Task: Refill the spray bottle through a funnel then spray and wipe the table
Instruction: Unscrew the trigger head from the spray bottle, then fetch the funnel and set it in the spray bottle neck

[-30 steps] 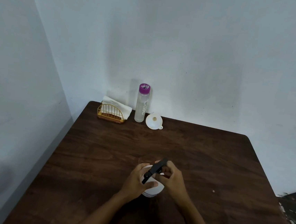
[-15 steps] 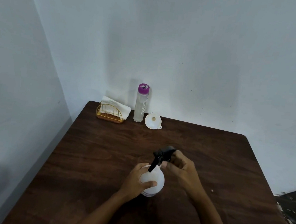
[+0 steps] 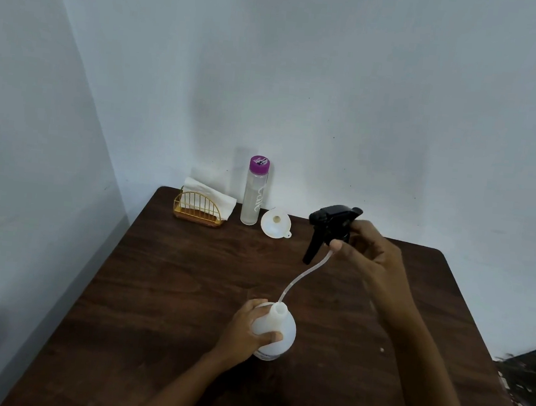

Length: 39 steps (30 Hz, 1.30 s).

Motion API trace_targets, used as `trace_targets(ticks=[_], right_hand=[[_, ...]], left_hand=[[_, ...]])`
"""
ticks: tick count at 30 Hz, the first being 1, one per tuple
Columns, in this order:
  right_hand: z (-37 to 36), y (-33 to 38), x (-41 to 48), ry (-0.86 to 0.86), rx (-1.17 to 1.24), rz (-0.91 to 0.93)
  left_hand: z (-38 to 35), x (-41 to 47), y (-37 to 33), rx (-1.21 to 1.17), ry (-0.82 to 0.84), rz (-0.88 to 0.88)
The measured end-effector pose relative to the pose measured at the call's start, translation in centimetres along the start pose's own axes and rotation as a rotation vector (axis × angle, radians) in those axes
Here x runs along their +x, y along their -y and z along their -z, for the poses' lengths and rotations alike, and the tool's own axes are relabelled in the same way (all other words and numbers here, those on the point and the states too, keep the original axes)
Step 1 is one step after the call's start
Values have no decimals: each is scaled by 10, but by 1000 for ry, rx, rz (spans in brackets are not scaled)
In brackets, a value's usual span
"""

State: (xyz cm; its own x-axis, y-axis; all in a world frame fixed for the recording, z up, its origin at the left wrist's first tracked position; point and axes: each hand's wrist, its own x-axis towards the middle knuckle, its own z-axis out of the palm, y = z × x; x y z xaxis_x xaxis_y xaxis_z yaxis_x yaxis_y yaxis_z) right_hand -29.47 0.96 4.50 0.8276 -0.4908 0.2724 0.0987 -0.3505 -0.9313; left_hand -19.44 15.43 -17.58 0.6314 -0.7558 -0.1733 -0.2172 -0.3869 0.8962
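Note:
The round white spray bottle [image 3: 275, 329] stands on the brown table [image 3: 187, 277] with its neck uncovered. My left hand [image 3: 244, 330] is wrapped around its left side. My right hand [image 3: 369, 255] holds the black trigger head [image 3: 330, 225] up and to the right of the bottle. Its thin clear tube [image 3: 302, 276] curves down, with the tip just at the bottle's mouth. A white funnel [image 3: 274, 224] lies at the table's back edge. Beside it stands a clear water bottle [image 3: 254, 195] with a purple cap.
A gold wire holder with white napkins [image 3: 202, 204] sits in the back left corner of the table. Walls close off the left and back sides. A small white speck [image 3: 381, 350] lies on the wood to the right.
My right hand has unscrewed the trigger head and lifted it up and to the right, drawing the tube out of the bottle. My left hand has stayed on the bottle.

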Motion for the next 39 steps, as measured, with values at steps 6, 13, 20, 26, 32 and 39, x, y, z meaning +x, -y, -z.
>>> trace_targets(ticks=[6,13,20,26,32,39], right_hand=[[18,6,9,-129,45,6],[32,5,13,-328,60,26],[70,-40,15,-399,-85,-212],[56,-150,-24,-270,-342,-629],[39,-211,-52,-247,-367,-852],[31,-214,-52,-172,-442,-868]], left_hand=[[0,0,1,14,-8,-1],[1,-1,-1,6,-19,-5],[2,0,0,-56,-18,-24],[2,0,-2,-44,-24,-19],[2,-2,-4,-9,-23,-13],[2,-3,-4,2,-7,-11]])
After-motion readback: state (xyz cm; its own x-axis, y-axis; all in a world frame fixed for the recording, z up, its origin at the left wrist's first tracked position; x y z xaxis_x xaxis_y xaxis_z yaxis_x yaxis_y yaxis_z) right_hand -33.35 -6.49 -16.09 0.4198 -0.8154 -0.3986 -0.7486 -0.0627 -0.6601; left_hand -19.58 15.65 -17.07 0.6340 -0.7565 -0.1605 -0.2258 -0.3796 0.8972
